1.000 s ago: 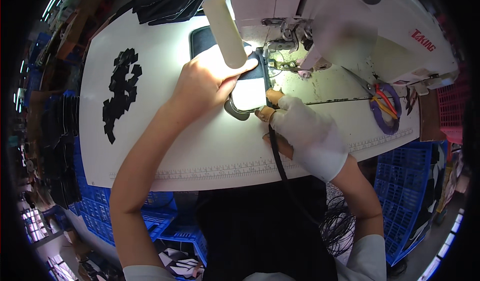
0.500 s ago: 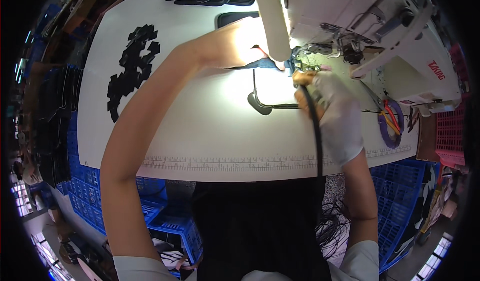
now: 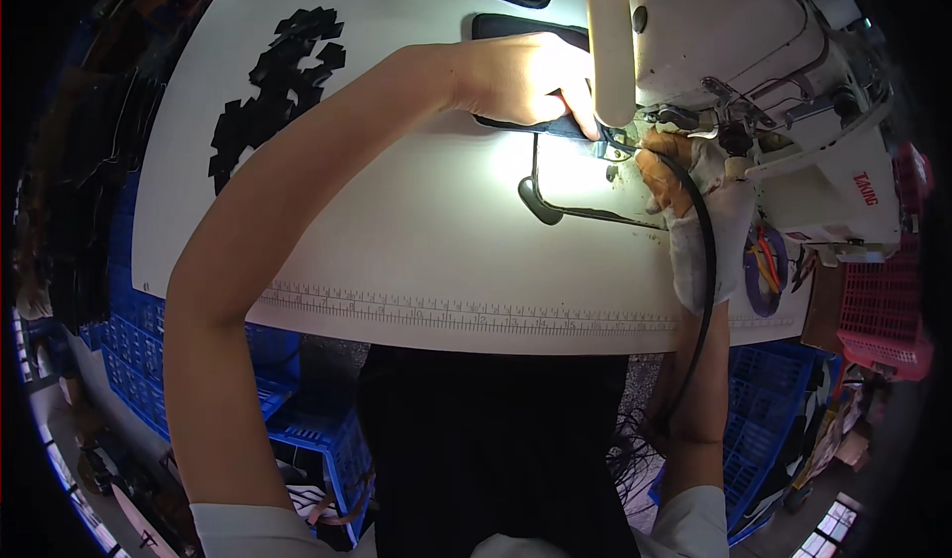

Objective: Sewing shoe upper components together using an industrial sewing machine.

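Under the lamp, my left hand point(image 3: 540, 77) lies over a dark padded fabric piece point(image 3: 526, 28), its fingers bent down on the edge nearest the machine's needle area. Glare washes out part of that hand. My right hand point(image 3: 699, 196) wears a white glove with orange-brown fingertips. Its closed fingers grip a narrow black binding strip point(image 3: 708, 260) just beside the needle area. The strip runs from the fabric's edge, over the glove and down past the table edge toward my lap. The sewing machine point(image 3: 714, 32) hides the needle itself.
A white lamp point(image 3: 611, 57) hangs close to my left fingers. Black cut pieces point(image 3: 273, 92) lie at left on the white table point(image 3: 416, 250). A black knee-shaped pad point(image 3: 538, 203) is near the middle. Snips point(image 3: 765, 260) rest inside a purple ring at right. Blue crates point(image 3: 149, 360) stand below.
The view has shifted, so the table sits differently in it. My right hand has come up closer to the needle area, and the strip now bends over the glove. My left hand stays on the fabric.
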A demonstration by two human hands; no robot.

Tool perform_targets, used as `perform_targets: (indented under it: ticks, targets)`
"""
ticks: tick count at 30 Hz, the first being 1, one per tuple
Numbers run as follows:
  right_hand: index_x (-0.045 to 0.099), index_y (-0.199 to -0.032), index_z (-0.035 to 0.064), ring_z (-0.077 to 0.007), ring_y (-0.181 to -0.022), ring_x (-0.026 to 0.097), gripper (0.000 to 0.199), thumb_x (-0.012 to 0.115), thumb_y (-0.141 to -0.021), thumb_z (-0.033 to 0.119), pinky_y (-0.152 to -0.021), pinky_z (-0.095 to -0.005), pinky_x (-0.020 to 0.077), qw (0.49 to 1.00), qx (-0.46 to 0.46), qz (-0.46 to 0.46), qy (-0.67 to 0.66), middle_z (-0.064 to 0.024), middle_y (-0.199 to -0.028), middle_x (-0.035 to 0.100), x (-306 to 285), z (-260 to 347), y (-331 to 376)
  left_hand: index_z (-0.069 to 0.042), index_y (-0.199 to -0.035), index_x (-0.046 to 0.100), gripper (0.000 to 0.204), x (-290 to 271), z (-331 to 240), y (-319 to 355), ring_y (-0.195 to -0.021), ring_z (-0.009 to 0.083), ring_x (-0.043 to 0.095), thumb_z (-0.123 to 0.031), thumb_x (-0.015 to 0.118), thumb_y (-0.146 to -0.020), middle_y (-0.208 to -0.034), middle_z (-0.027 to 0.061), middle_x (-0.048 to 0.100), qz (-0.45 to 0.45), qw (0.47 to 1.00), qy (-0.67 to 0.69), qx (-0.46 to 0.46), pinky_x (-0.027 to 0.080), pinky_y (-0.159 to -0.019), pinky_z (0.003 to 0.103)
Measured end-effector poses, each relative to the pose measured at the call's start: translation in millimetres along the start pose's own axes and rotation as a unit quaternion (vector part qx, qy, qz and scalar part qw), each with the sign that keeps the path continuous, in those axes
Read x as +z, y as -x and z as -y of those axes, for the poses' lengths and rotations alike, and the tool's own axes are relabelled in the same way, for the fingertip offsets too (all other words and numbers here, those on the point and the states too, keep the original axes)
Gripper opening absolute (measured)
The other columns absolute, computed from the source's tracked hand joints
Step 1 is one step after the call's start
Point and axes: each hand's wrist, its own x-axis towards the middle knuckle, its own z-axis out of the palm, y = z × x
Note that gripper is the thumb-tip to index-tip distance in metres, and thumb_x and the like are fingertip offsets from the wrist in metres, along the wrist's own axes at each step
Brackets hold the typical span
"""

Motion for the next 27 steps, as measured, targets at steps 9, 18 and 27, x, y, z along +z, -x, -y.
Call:
perform_targets:
  ticks: [9,18,27]
  targets:
    - [0.072,-0.102,-0.0043,-0.0089,-0.059,0.057,0.022,0.071,-0.088,0.013,-0.051,-0.0212,0.0424,1.0,-0.003,0.003,-0.029,-0.006,-0.078,0.07,2,-13,-2,-0.011,-0.097,0.081,0.044,8,3,3,-0.088,0.024,0.062,0.005,0.049,-0.07,-0.109,0.0043,0.073,-0.057,0.998,-0.02,0.032,0.048,-0.081,0.031]
    - [0.07,-0.11,-0.0034,-0.0073,-0.067,0.057,0.025,0.068,-0.092,0.014,-0.055,-0.0188,0.0454,1.0,-0.014,0.023,-0.004,-0.0101,-0.101,0.071,-5,-36,-13,-0.015,-0.111,0.077,0.034,32,-11,25,-0.083,0.0251,0.059,-0.008,0.056,-0.084,-0.101,0.014,0.065,-0.075,0.984,-0.156,0.038,0.049,-0.076,0.035]
    - [0.065,-0.117,-0.004,-0.0103,-0.079,0.063,0.028,0.067,-0.093,0.011,-0.068,-0.0207,0.0516,0.996,-0.015,0.036,-0.082,-0.0116,-0.107,0.07,-4,-30,-16,-0.01,-0.1,0.077,0.026,43,-32,33,-0.064,0.0233,0.062,-0.013,0.057,-0.083,-0.079,0.0104,0.071,-0.095,0.981,-0.166,0.018,0.051,-0.069,0.031]
